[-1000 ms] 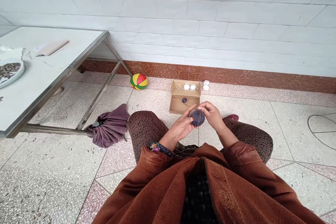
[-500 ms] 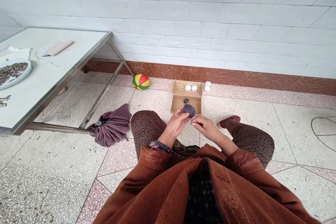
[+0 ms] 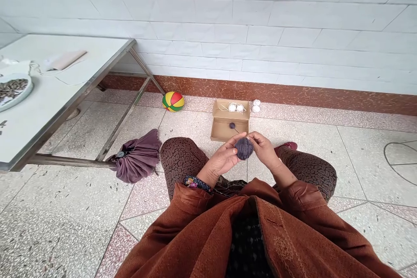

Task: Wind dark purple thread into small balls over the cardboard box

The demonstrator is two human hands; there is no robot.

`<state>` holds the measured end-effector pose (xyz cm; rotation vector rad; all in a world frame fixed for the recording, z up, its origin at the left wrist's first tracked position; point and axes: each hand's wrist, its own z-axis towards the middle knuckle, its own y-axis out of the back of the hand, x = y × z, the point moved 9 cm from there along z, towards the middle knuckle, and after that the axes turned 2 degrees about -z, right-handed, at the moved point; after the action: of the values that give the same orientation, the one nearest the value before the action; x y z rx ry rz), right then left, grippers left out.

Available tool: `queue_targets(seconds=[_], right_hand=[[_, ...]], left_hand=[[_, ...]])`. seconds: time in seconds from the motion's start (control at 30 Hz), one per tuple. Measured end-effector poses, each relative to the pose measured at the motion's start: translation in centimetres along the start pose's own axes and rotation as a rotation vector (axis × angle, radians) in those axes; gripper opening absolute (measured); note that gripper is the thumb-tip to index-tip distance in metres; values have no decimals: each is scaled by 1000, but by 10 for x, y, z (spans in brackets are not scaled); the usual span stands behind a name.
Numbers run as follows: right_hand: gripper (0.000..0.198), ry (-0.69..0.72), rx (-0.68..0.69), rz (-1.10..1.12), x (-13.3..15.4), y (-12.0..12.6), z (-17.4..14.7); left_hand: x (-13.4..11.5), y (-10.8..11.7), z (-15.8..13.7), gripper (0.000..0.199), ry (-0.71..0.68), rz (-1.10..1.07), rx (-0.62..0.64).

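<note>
A dark purple-grey ball of yarn rests between my hands, above the floor and just in front of the box. My left hand is closed round its left side, with the thumb on the front. At the upper right of the ball, my right hand pinches with thumb and finger; the yarn strand there is too fine to make out clearly. A smaller dark ball of yarn lies in the open cardboard box, and a strand runs from it toward my hands. Two white balls of yarn sit on the box's lid side.
Two more white balls stand on the floor right of the box. A striped ball and a folded purple umbrella-like cloth lie to the left, by a metal-framed table bearing a plate. A tiled wall rises ahead.
The larger yarn ball has moved right and slightly down and is turned differently. My right hand has gone from below the ball, at its strand, up to its upper right side.
</note>
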<state>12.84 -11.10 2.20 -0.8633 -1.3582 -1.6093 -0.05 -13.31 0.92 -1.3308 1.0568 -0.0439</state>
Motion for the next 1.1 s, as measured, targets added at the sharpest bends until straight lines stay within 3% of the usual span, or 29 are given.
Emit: queue_targets(seconds=[0.13,0.27,0.37,0.53,0.77,0.97,1.1], right_hand=[[29,38,41,-67,0,-13,-13],[26,188,196,-126,22,-29,-23],[22,295,298,-174,43,-35,-28],[21,372,220,-192,65,-13,-20],[17,272,6,-150,52,11,-6],[16,275,89,-113,53,-1,-11],[16,251,81,-113,48,5,-6]], left_hand=[[-7,24,7,50,-89,-93,-154],[-12,46,13,38,-187,-152,-304],[-9,49,13,33,-208,-141,-355],[2,31,10,36,-135,-9,-291],[16,15,5,57,-18,45,-175],[12,10,0,58,-22,127,-130],[15,9,-1,57,1,171,-113]])
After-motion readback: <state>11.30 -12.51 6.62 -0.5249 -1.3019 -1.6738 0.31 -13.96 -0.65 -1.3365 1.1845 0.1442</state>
